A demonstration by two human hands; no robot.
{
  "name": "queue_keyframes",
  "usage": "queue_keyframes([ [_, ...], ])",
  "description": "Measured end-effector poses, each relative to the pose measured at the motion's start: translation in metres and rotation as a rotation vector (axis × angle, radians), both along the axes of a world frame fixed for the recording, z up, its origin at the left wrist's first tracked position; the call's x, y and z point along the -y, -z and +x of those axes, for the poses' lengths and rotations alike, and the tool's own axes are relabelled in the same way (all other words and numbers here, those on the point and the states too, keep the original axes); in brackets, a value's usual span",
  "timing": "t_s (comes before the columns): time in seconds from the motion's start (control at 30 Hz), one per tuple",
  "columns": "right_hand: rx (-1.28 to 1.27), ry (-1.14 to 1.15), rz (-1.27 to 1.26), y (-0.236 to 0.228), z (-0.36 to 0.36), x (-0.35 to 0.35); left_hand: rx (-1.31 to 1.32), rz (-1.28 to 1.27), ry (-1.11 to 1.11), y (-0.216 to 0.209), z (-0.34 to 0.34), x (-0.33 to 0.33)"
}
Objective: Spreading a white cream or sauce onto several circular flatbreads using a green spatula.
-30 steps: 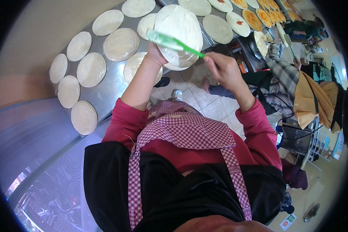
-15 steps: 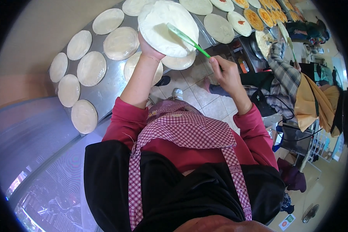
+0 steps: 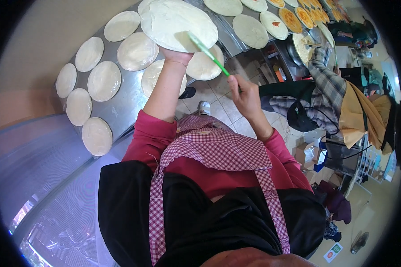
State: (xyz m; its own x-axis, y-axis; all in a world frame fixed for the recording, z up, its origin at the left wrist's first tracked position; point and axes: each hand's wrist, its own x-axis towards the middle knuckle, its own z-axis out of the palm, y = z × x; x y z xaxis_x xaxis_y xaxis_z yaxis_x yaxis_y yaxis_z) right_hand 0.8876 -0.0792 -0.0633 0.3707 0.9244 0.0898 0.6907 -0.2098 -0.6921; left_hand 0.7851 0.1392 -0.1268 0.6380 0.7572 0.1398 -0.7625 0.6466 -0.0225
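My left hand point(image 3: 177, 55) holds up a wide round base point(image 3: 165, 20) from beneath, its fingers hidden under it. A smooth white coating covers the top of this round, which looks like dough or a plate spread with cream. In my right hand point(image 3: 245, 93), closed round the handle, is a green spatula point(image 3: 213, 58). Its pale, flat head rests on or just over the coated surface near the lower right edge. Below the held round, another pale round point(image 3: 205, 66) lies at the table's corner.
Several pale, glossy rounds, one of them a near-left round point(image 3: 97, 136), lie on the metal table point(image 3: 124, 95). Rounds with orange topping point(image 3: 291, 21) stand on the far-right counter. A person in a plaid sleeve point(image 3: 325, 75) works at the right beside a large pan point(image 3: 301, 49).
The held round has shifted left and slightly away, tilting a little. My right hand and the spatula have also moved left. At the right, the co-worker's legs have shifted.
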Motion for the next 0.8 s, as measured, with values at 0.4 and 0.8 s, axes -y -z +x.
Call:
queue_keyframes([
  [0.4, -0.028, 0.170, -0.026, 0.003, 0.007, 0.013, 0.048, 0.011, -0.027, -0.003, 0.012, 0.003],
  [0.8, -0.132, 0.103, 0.021, 0.003, 0.015, 0.023, 0.167, 0.089, 0.056, -0.013, 0.010, -0.004],
])
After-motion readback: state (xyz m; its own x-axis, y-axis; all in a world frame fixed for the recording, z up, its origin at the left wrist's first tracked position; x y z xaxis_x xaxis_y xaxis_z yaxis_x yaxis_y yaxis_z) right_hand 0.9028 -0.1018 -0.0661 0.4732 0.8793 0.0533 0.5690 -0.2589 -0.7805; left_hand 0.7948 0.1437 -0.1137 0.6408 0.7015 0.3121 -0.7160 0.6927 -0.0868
